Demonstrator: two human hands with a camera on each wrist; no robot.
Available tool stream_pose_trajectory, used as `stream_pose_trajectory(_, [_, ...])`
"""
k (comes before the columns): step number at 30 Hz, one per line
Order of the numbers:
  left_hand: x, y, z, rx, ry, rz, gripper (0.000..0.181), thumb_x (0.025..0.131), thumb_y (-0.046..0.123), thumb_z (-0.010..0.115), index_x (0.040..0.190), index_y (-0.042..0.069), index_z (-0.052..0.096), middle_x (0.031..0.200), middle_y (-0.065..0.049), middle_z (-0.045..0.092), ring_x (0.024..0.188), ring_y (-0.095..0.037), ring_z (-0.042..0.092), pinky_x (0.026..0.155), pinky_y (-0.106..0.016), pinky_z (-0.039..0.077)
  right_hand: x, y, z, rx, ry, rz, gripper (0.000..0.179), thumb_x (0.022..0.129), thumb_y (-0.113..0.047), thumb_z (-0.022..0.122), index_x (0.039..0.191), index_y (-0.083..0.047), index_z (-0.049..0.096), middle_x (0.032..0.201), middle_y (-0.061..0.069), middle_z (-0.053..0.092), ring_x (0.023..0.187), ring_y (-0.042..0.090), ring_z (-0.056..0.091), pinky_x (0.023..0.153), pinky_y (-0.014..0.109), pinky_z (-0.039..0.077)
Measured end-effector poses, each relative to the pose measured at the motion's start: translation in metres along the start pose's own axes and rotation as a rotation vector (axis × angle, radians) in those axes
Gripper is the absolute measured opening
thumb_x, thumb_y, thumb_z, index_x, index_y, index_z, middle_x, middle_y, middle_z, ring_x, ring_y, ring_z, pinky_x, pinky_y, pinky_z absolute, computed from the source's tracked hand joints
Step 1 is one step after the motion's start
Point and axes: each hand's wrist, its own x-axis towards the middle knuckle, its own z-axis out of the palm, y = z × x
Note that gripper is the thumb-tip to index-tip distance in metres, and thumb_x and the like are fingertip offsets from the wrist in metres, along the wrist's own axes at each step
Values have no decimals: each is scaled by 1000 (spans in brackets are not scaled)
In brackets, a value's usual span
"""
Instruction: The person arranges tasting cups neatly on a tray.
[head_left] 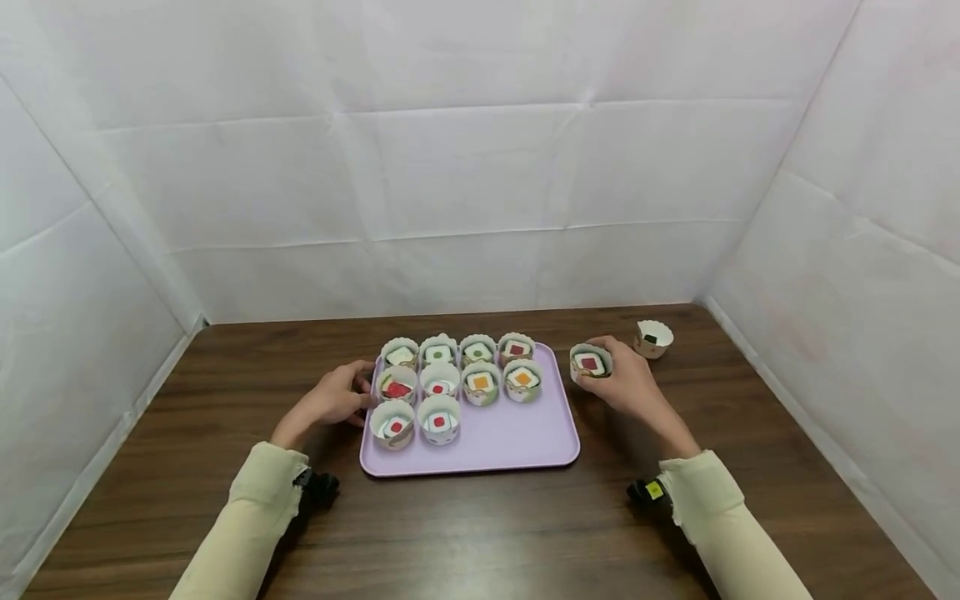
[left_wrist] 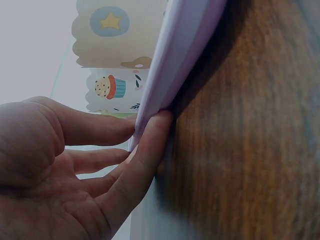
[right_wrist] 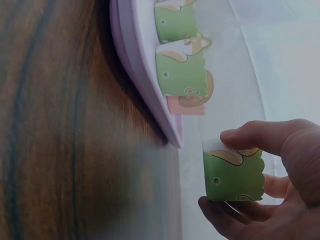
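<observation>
In the head view, my left hand (head_left: 337,396) is at the left edge of a lilac tray (head_left: 510,442). The left wrist view has its thumb and fingers pinching the tray's rim (left_wrist: 165,70). Past the tray's right side, my right hand (head_left: 618,375) grips a paper baking cup (head_left: 590,362), thumb on one side and fingers on the other. A white square piece with a dark red centre lies inside this cup. Its green printed wall shows in the right wrist view, held away from the tray. Several similar cups (head_left: 480,383) stand in rows on the tray, holding pieces with differently coloured centres.
Behind my right hand stands another paper cup (head_left: 654,339) with something dark in it, on the brown wooden table (head_left: 480,533). White sheeting (head_left: 465,183) walls off the back and both sides. Bare tray surface shows at the front right.
</observation>
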Motion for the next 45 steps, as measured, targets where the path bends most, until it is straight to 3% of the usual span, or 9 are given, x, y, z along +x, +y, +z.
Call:
stream_pose_trajectory(9, [0,1,-3,9,9,4,65,97,-1,61,154,-9,32,114,-24,54,87,-26,65,68,-36,66,-7,-9,-3,-12,-10,-56,57,84,-22,82,132,-1,59,125,23,65,104,35,63,84,47,54])
stream_pose_trajectory(17, [-1,0,0,7,-3,-4,65,97,-1,62,154,-9,32,114,-24,55,86,-25,65,68,-36,66,-13,-15,-1,-46,-82,-107,51,83,-21,84,126,-4,61,116,18,64,98,28,60,79,38,52])
stream_pose_trajectory(28, [-1,0,1,10,-5,-3,64,98,-1,60,155,-9,32,113,-23,54,89,-26,65,69,-36,66,-19,-39,3,3,-163,-233,51,78,-21,87,122,-8,63,113,12,67,101,24,61,82,37,52])
stream_pose_trajectory(39, [0,0,-1,9,-8,-9,65,98,-1,61,155,-8,31,113,-23,55,88,-26,65,70,-35,66,-25,-63,17,14,-231,-260,52,77,-21,88,121,-9,64,119,10,66,106,22,62,87,37,54])
stream_pose_trajectory(45, [-1,1,-2,13,-13,0,66,98,0,61,155,-9,31,112,-23,55,87,-26,65,69,-36,66,-26,-71,26,-2,-231,-322,51,77,-20,88,122,-9,66,120,9,68,107,21,64,88,37,56])
